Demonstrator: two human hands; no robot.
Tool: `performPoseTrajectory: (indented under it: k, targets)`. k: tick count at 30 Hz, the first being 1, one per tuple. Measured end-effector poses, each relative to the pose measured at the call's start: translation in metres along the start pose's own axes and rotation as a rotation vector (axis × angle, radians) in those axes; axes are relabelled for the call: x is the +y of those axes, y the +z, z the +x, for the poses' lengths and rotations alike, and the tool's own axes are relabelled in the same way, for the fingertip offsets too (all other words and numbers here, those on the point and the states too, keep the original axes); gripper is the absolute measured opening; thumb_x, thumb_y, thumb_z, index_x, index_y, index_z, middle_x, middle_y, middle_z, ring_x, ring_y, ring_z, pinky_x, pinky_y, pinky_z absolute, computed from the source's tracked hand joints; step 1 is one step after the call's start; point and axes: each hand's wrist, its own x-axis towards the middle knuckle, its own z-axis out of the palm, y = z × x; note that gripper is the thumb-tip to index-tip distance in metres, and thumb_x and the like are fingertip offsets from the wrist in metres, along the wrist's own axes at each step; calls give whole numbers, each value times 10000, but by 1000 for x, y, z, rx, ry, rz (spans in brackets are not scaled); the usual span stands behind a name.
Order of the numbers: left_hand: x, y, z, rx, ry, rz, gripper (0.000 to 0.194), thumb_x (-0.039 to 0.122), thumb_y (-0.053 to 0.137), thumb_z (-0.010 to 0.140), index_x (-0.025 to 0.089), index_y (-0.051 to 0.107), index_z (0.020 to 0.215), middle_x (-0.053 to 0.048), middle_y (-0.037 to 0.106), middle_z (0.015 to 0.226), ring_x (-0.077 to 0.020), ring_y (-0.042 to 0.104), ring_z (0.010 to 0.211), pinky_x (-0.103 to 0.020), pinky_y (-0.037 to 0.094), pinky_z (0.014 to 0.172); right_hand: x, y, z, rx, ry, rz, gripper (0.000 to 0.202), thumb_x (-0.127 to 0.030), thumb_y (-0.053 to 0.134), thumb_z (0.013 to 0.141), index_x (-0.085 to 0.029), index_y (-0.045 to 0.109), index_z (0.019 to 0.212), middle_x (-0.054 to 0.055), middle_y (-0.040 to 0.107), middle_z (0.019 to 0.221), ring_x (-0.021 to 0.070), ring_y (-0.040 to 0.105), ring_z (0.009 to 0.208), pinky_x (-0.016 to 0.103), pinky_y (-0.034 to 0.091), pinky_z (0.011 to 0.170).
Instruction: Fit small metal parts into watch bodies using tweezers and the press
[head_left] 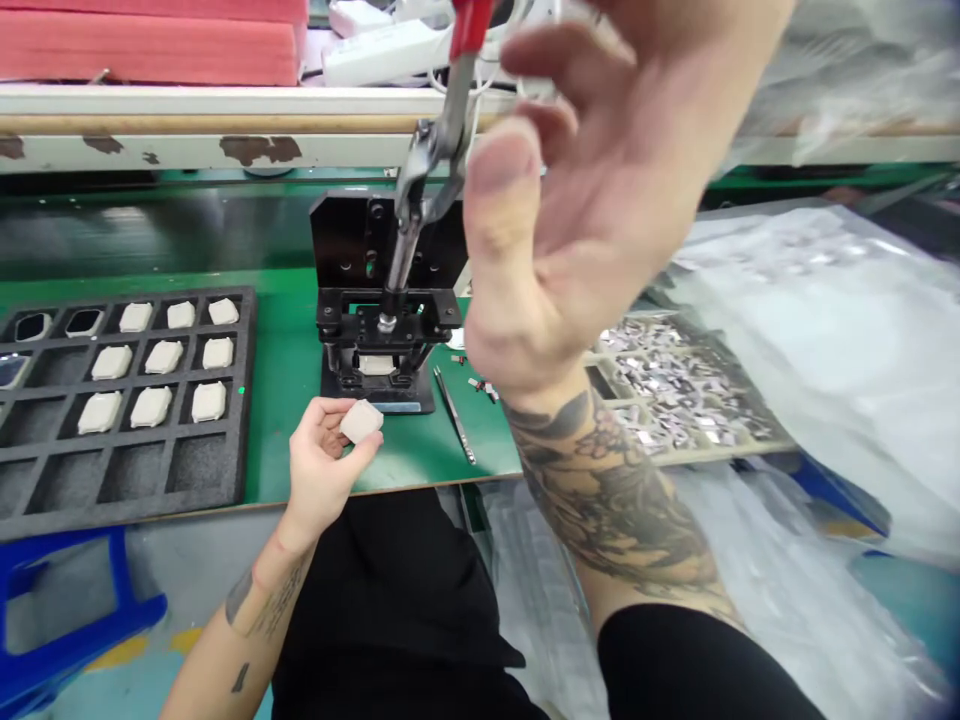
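Observation:
My left hand [322, 455] pinches a small off-white squarish piece with rounded corners [361, 422] between thumb and fingers, just before the press. The black toggle press [386, 330] stands on the green bench, its lever tilted up to a red handle [471, 28]. Another pale piece [377, 364] sits inside the press under its top plate. My right hand [577, 200] is raised close to the camera, right of the lever and somewhat blurred. Its fingers are apart, and nothing shows in it. Tweezers [454, 415] lie on the bench right of the press.
On the left, a dark foam tray [246, 400] holds several pale pieces and a few dark-faced ones in its pockets. Small parts [484, 388] lie by the tweezers. At the right, a tray of many small metallic parts [675, 380] borders plastic sheeting [840, 350]. A shelf edge [187, 140] runs behind.

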Motion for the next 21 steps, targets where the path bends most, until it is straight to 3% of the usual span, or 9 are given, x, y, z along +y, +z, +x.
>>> performPoseTrajectory:
  k: [2, 3, 5, 7, 9, 11, 13, 17, 21]
  targets:
    - [0, -6, -7, -33, 52, 129, 367, 316, 911, 904, 186, 736, 1200, -117, 841, 1133, -250, 834, 1002, -346, 677, 926, 9, -6, -27, 108, -122, 47, 378, -264, 588, 1098, -244, 638, 1472, 36, 644, 1490, 257, 726, 1341, 395, 642, 1095]
    - [0, -10, -11, -50, 100, 223, 354, 305, 894, 919, 198, 764, 1230, -111, 844, 1154, -257, 833, 1009, -361, 678, 943, 17, -8, -45, 96, -187, 52, 312, -201, 616, 1062, -232, 707, 1359, 37, 741, 1272, 232, 781, 1169, 407, 678, 1014]
    - [1, -21, -19, -64, 223, 415, 363, 270, 892, 911, 231, 806, 1262, -84, 856, 1148, -259, 830, 963, -372, 686, 919, 37, -12, -84, -99, -211, 34, 281, -95, 628, 1025, -229, 747, 1241, 18, 788, 1002, 194, 791, 926, 388, 702, 882]
    - [3, -30, -24, -54, 338, 545, 397, 234, 898, 893, 258, 822, 1282, -63, 864, 1144, -257, 829, 913, -380, 696, 888, 55, -12, -118, -341, -179, -49, 330, -89, 614, 1041, -226, 721, 1322, 56, 818, 1102, 225, 801, 1002, 426, 712, 921]
    - [6, -34, -25, -32, 415, 603, 431, 208, 895, 887, 274, 822, 1306, -56, 866, 1158, -262, 836, 918, -387, 703, 900, 71, -6, -140, -553, -118, -152, 415, -131, 571, 1079, -209, 643, 1481, 131, 768, 1372, 292, 753, 1272, 530, 674, 1099]
    - [10, -33, -22, -14, 465, 622, 453, 190, 886, 893, 284, 814, 1330, -57, 864, 1169, -269, 841, 944, -387, 705, 920, 83, 6, -148, -706, -54, -219, 489, -143, 518, 1098, -178, 566, 1583, 186, 661, 1552, 338, 648, 1455, 620, 574, 1240]
    - [16, -29, -18, -19, 492, 623, 459, 182, 863, 919, 290, 794, 1360, -59, 857, 1170, -266, 839, 963, -377, 702, 924, 93, 21, -146, -804, -8, -251, 476, -133, 485, 1101, -145, 583, 1567, 216, 653, 1545, 361, 643, 1449, 645, 548, 1250]
    - [26, -25, -12, -45, 481, 691, 431, 197, 777, 1013, 278, 732, 1434, -99, 795, 1274, -268, 806, 1091, -366, 674, 957, 99, 37, -138, -793, 94, -244, 358, -164, 453, 1132, -163, 708, 1382, 192, 753, 1341, 356, 717, 1292, 591, 621, 1135]
    - [27, -23, 0, -23, 493, 972, 388, 263, 671, 1098, 231, 690, 1484, -138, 743, 1299, -264, 791, 1046, -378, 660, 920, 81, 16, -145, -629, 153, -42, 397, -175, 514, 1137, -254, 649, 1502, 126, 713, 1454, 285, 697, 1361, 484, 621, 1164]
